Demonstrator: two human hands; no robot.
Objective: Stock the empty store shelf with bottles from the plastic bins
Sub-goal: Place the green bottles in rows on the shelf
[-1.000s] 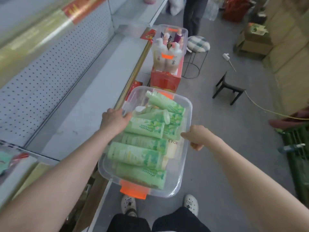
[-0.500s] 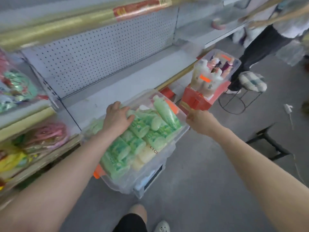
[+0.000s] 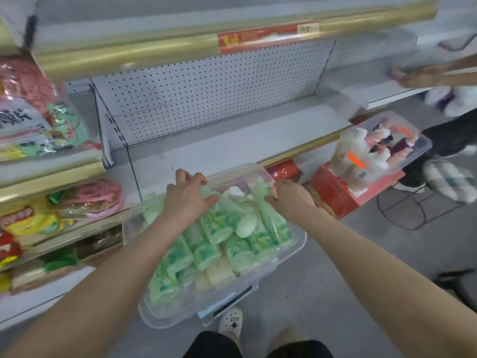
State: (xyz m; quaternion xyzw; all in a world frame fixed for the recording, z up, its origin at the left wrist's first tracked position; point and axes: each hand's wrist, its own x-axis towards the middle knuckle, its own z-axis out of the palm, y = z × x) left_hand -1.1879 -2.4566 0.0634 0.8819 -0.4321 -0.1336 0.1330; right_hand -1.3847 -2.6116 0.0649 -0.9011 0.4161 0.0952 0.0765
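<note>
Print on the red rail label [image 3: 268, 37] and left bag [image 3: 23, 122] is too blurred to read.

Pale green bottles [image 3: 216, 228] fill a clear bin [image 3: 296, 244]; white perforated shelf [image 3: 232, 143], gold-edged; plaid stool [image 3: 449, 179].

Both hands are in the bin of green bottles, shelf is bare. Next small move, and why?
The left hand curls over one green bottle, the right hand grips a second bottle, and the clear bin is at the edge of the empty shelf. So probably: lift both out and stand them on that shelf.
</note>
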